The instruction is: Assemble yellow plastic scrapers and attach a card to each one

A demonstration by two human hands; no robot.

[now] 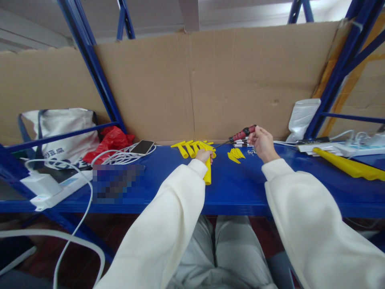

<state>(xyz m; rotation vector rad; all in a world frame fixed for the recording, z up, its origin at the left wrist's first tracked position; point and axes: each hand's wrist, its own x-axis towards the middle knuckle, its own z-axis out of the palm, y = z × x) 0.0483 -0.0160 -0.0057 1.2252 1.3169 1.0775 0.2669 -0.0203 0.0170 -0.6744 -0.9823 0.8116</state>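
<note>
- Left hand (pixel 204 155), as I view it from my remote seat, is curled closed around a yellow plastic tubular piece (pixel 207 173), whose lower end shows below the fist, just in front of the row of yellow T-shaped plastic pieces (pixel 183 149); I judge this firm wrap serves to steady it
- Right hand (pixel 261 142), to the right of the row, is nearly closed, its fingertips pinching the butt end of a screwdriver with a dark red and black handle (pixel 240 135); the thin shaft (pixel 222 143) slants down toward the left hand, probably for easy turning, though I cannot tell whether the tip is inside the piece
- Right of the row, I see flat yellow plastic slips (pixel 235 154) and scattered small pale parts (pixel 252 152), apparently kept within reach
- Left of the row, a dark-screened phone (pixel 143 147) lies against coiled white cable (pixel 126 156), seemingly out of the way
</note>
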